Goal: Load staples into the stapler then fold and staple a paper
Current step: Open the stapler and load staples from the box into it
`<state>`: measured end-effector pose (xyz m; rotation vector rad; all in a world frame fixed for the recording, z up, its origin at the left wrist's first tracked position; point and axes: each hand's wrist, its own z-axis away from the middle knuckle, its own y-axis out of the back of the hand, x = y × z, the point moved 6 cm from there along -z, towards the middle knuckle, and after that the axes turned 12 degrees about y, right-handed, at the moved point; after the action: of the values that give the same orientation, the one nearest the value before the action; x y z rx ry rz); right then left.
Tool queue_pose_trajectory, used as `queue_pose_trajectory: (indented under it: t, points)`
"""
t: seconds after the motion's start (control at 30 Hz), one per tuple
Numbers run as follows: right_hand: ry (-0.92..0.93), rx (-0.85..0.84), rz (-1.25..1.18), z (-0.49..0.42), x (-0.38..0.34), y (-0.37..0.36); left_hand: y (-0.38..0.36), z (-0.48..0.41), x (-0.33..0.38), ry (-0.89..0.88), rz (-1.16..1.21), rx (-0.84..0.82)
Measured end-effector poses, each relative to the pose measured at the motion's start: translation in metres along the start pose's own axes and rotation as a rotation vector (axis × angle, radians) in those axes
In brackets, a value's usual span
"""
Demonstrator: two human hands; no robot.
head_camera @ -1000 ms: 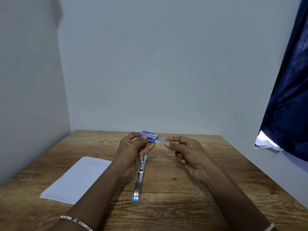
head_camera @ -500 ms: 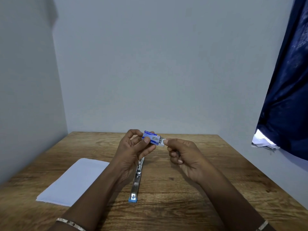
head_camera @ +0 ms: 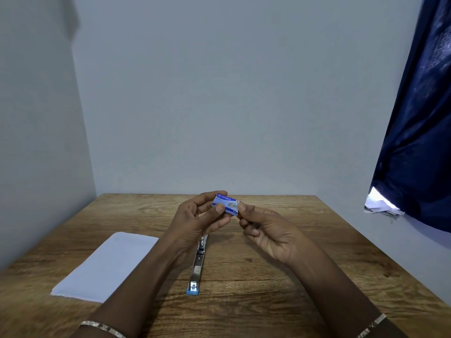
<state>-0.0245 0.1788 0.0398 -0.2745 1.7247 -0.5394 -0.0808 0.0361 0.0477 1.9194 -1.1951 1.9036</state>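
A small blue staple box (head_camera: 225,203) is held above the table by my left hand (head_camera: 197,224), thumb on its front and fingers behind. My right hand (head_camera: 264,229) pinches the box's right end with thumb and forefinger; the inner tray no longer shows. Below my hands the stapler (head_camera: 199,262) lies opened out flat on the wooden table (head_camera: 305,240), a long metal strip with a blue end toward me. A white sheet of paper (head_camera: 107,264) lies flat to the left of the stapler.
Grey walls close the table in at the back and the left. A dark blue curtain (head_camera: 419,132) hangs at the right, with bright light at its lower edge. Both wrists wear metal bracelets.
The white inner tray that stuck out of the box's right end has slid back in. My right hand has come closer to the left. The view has shifted slightly.
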Motion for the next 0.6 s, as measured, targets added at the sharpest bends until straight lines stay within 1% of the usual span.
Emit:
queue_pose_trajectory:
  t: [0.07, 0.13, 0.2, 0.23, 0.3, 0.37, 0.4, 0.47, 0.53, 0.6]
  points:
    - [-0.012, -0.003, 0.022, 0.003, -0.003, -0.002, 0.001, 0.001, 0.002, 0.001, -0.017, 0.021]
    - [-0.007, 0.025, 0.075, 0.004, -0.009, 0.000, 0.001, 0.001, 0.005, -0.006, -0.084, 0.037]
    - [0.037, 0.083, 0.193, 0.005, -0.019, 0.006, 0.001, 0.002, 0.008, -0.016, -0.184, 0.064]
    - [0.068, 0.129, 0.300, 0.005, -0.026, 0.012, 0.003, 0.002, 0.010, -0.027, -0.241, 0.105]
    - [0.120, 0.241, 0.542, 0.009, -0.040, 0.026, 0.012, 0.004, 0.018, -0.110, -0.424, 0.269]
    - [0.150, 0.323, 0.700, 0.013, -0.051, 0.040, 0.025, 0.008, 0.027, -0.241, -0.690, 0.501]
    - [0.147, 0.345, 0.765, 0.014, -0.054, 0.044, 0.031, 0.009, 0.029, -0.275, -0.804, 0.601]
    - [0.090, 0.361, 0.858, 0.016, -0.052, 0.049, 0.043, 0.009, 0.026, -0.234, -0.924, 0.719]
    - [0.013, 0.365, 0.905, 0.016, -0.044, 0.051, 0.052, 0.006, 0.017, -0.111, -0.993, 0.754]
    - [-0.031, 0.392, 0.971, 0.015, -0.038, 0.054, 0.058, 0.004, 0.009, -0.001, -1.049, 0.748]
